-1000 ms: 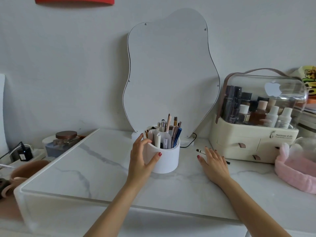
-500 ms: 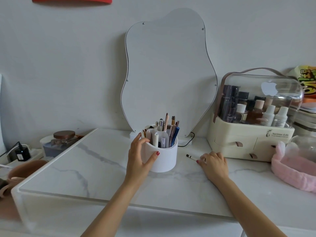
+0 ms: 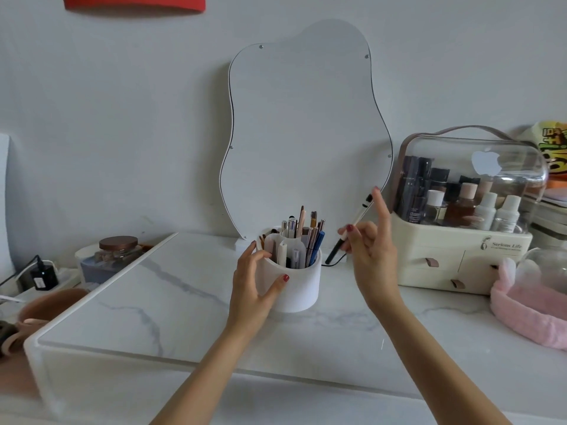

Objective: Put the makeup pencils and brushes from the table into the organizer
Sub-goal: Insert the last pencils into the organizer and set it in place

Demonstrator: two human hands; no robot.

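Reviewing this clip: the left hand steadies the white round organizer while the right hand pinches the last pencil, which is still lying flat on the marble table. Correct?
Not quite. The head view shows the pencil lifted clear of the marble table, held tilted in the air beside the organizer, pinched by the right hand. The rest stands: the left hand grips the white round organizer.

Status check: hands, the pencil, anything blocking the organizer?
Left hand grips the white organizer. Right hand pinches a black-and-white makeup pencil, lifted off the table, right of the organizer. Nothing between pencil and organizer; compartments already crowded.
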